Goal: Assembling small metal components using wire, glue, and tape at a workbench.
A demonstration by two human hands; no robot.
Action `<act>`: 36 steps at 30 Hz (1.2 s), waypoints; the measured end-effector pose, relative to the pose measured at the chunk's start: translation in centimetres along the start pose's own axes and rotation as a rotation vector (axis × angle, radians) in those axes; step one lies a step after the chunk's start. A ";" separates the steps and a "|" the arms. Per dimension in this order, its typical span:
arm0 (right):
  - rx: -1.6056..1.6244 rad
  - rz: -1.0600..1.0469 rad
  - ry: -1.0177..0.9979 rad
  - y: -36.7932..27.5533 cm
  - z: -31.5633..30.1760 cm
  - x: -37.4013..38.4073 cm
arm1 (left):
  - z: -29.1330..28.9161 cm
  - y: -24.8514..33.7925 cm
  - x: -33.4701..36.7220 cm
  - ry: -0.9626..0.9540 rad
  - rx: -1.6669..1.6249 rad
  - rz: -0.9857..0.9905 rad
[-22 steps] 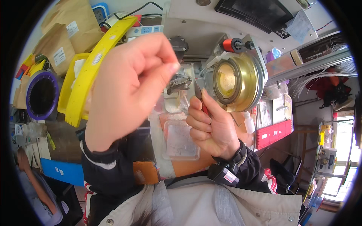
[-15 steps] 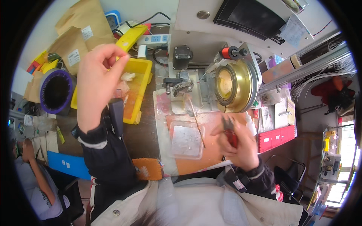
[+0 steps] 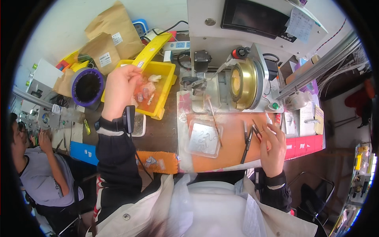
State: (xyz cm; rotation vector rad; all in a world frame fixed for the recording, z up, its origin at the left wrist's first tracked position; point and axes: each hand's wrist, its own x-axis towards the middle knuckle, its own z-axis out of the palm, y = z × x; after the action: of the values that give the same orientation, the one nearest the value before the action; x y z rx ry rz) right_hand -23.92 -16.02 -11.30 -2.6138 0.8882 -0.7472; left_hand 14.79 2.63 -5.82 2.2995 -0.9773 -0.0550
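Observation:
My left hand (image 3: 122, 89) hovers over the yellow bin (image 3: 170, 85), thumb and fingertips pressed together; whatever they pinch is too small to make out. Small clear packets (image 3: 145, 93) and crumpled white scraps lie in that bin. My right hand (image 3: 274, 152) is above the orange mat (image 3: 233, 136) with fingers apart, fingertips at a small white nozzle bottle (image 3: 269, 118) that they partly cover. Beside its thumb lie red-handled pliers (image 3: 257, 132) and a slim black tool (image 3: 247, 145). A shallow clear tray (image 3: 204, 138) with several thin curved pieces sits left of these.
A machine with a large brass wheel (image 3: 241, 85) and a dark screen (image 3: 254, 17) stands at the back. Paper bags (image 3: 104, 55) and a purple-rimmed black tub (image 3: 87, 87) are at the left. A red box (image 3: 302, 146) lies right. Another person (image 3: 47, 170) sits far left.
The red-handled pliers have left my right hand and now lie on the mat; that hand has moved right, to the white bottle. My left hand still pinches over the bin. The view has shifted.

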 end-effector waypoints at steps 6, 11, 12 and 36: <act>0.353 -0.187 -0.078 -5.0 0.2 2.8 | -0.3 -0.3 0.1 0.024 0.654 0.274; 0.924 0.009 -0.549 -8.5 2.3 4.9 | 0.4 -0.7 0.7 0.283 0.429 0.444; 1.110 0.129 -0.634 -9.1 3.0 5.3 | 0.5 -0.3 0.6 0.283 0.428 0.444; 1.221 0.478 0.076 -12.7 10.6 11.2 | 12.2 5.4 -4.4 -0.523 -1.628 -0.729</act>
State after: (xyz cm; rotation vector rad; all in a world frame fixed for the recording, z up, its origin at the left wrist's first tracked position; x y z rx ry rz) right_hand -4.32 -12.29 -10.59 -1.2602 0.6824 -0.8566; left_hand 4.92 -3.80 -13.39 0.9152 -0.0098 -1.2617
